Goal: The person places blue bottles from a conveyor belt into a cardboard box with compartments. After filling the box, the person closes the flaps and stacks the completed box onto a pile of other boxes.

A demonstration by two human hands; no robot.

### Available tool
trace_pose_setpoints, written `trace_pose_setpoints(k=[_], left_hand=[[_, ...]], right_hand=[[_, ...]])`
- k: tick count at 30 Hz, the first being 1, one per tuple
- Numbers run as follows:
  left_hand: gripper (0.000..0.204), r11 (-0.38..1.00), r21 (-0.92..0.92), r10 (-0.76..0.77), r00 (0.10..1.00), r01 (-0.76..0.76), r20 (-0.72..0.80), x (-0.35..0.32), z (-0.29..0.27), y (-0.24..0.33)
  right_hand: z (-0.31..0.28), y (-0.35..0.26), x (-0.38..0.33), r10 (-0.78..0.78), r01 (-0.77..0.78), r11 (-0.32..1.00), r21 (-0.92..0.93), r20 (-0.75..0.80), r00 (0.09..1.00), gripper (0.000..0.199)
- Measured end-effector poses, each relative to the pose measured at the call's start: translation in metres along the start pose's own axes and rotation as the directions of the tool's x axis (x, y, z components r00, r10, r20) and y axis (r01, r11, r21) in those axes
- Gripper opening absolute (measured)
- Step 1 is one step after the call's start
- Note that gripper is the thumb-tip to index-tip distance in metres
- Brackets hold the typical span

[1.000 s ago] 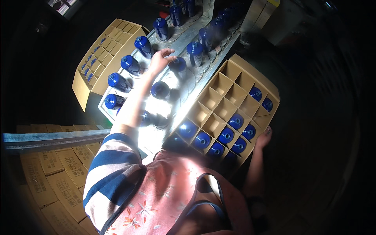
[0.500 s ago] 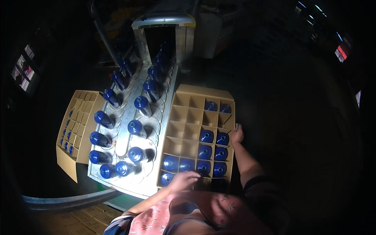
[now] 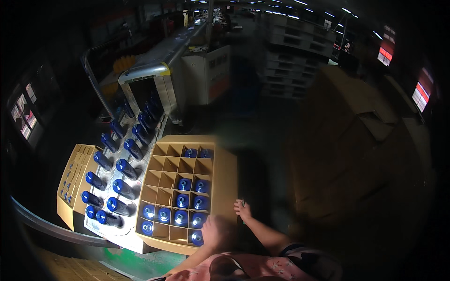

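A divided cardboard carton [image 3: 161, 237] stands beside the conveyor, with blue bottles [image 3: 182, 217] upright in some of its cells. My left hand [image 3: 212, 230] is over the near right corner of the carton, close to a blue bottle [image 3: 197, 238]; motion blur hides how its fingers lie. Along the carton's right side extends a wide cardboard flap [image 3: 225, 180]. My right hand [image 3: 242, 210] is just beyond the flap's outer edge, its fingers curled. Something thin and dark shows at those fingers, too small to name.
Two rows of blue bottles [image 3: 123, 188] stand on the lit conveyor [image 3: 108, 224], which runs from a metal tunnel [image 3: 146, 71]. Another divided carton [image 3: 66, 209] is on its far left side. Stacked pallets [image 3: 295, 58] and large brown cardboard [image 3: 347, 154] lie back and right.
The view has swung up and right, so the carton appears further left. Its right flap now shows spread outward. My left hand has moved to the carton's right side; my right hand is nearer me.
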State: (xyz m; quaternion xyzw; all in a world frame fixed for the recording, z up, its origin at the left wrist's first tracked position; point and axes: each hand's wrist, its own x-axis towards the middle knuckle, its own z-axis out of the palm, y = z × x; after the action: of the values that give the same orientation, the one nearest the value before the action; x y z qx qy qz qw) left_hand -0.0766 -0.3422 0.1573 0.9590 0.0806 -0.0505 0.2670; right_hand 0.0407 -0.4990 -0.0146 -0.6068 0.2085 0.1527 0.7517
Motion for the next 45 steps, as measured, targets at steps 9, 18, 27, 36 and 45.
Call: trace_pose_setpoints(k=[9, 18, 27, 36, 45], left_hand=[[0.061, 0.984, -0.091, -0.169, 0.969, 0.154, -0.179, -0.003, 0.053, 0.005], [0.05, 0.991, -0.051, -0.135, 0.968, 0.127, -0.212, -0.001, 0.052, 0.031], [0.062, 0.976, -0.114, -0.204, 0.966, 0.187, -0.158, 0.015, 0.046, 0.057], [0.042, 0.911, -0.407, -0.121, 0.895, -0.071, -0.428, 0.137, 0.001, 0.042], [0.024, 0.897, -0.44, -0.263, 0.748, -0.043, -0.609, 0.263, -0.075, -0.053]], right_hand=[[-0.259, 0.055, -0.108, 0.253, -0.272, 0.961, -0.053, -0.229, 0.94, 0.032], [-0.332, 0.05, -0.14, 0.308, -0.387, 0.907, -0.167, -0.366, 0.878, 0.028], [-0.334, 0.035, -0.074, 0.253, -0.338, 0.918, -0.208, -0.349, 0.902, 0.021], [-0.246, -0.063, 0.094, 0.252, -0.255, 0.848, -0.465, -0.07, 0.965, 0.022], [0.019, -0.259, 0.28, -0.141, 0.232, 0.871, -0.433, 0.233, 0.962, 0.032]])
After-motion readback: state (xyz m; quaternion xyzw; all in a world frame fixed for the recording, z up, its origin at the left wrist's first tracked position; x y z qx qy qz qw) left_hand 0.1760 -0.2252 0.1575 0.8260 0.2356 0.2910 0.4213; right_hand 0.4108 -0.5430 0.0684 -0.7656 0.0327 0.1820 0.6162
